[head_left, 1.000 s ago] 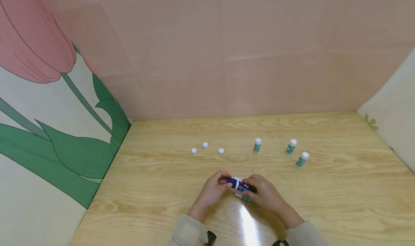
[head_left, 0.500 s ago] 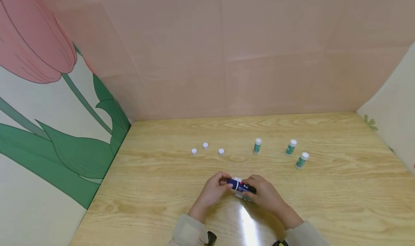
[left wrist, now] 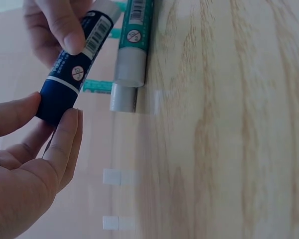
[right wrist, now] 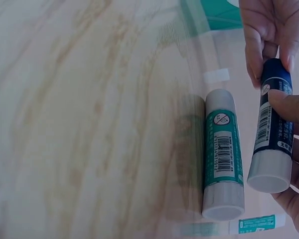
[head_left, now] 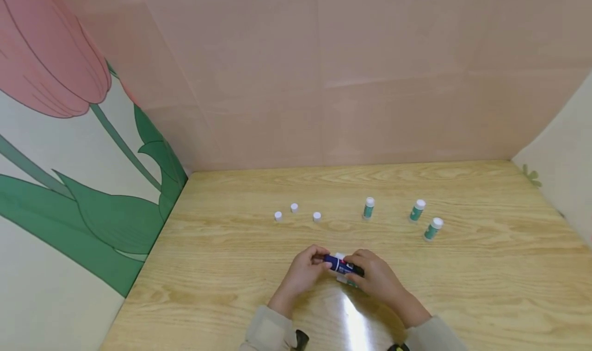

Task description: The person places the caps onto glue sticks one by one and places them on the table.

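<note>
A navy glue stick (left wrist: 65, 92) is held between both hands just above the table. My left hand (head_left: 302, 271) pinches its blue cap end between thumb and fingers, as the left wrist view shows. My right hand (head_left: 380, 280) grips the body nearer its white base, thumb across the label in the right wrist view. Below lies a green glue stick (right wrist: 222, 154) on its side, label and barcode showing. Another lying stick's pale end (left wrist: 123, 98) shows in the left wrist view; the rest of it is hidden.
Three small white caps (head_left: 294, 207) stand on the wooden table (head_left: 208, 269), left of centre. To the right are three upright green glue sticks (head_left: 417, 210) with white tops. A pink backdrop (head_left: 319, 84) rises behind the table, and a tulip-printed panel (head_left: 106, 222) borders its left.
</note>
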A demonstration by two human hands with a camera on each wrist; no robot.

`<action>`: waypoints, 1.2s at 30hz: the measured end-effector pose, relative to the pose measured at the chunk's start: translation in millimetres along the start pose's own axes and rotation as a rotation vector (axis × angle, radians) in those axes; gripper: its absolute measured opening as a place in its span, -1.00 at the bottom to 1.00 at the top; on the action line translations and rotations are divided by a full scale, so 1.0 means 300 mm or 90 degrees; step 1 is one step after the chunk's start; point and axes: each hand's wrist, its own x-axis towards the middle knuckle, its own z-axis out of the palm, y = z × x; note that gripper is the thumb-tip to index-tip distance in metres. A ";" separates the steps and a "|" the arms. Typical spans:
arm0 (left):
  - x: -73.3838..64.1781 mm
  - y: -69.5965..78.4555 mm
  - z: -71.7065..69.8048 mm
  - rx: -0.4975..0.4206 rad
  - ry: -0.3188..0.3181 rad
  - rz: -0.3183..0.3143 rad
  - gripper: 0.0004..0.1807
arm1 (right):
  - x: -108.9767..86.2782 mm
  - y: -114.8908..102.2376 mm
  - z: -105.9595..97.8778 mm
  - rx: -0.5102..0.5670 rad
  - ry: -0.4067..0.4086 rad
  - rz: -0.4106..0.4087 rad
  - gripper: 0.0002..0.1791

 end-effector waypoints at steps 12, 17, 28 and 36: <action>0.001 0.010 0.004 -0.010 0.016 -0.006 -0.76 | 0.007 0.004 -0.003 -0.007 0.024 -0.008 -0.66; 0.001 0.016 0.010 -0.006 0.035 0.002 -0.76 | 0.010 0.008 -0.002 -0.019 0.032 -0.020 -0.67; 0.010 0.015 0.009 -0.004 0.063 -0.006 -0.76 | 0.020 -0.003 -0.002 -0.028 0.039 -0.011 -0.66; 0.021 0.001 0.003 -0.009 0.066 0.003 -0.72 | 0.028 -0.026 -0.004 -0.004 -0.010 0.073 -0.71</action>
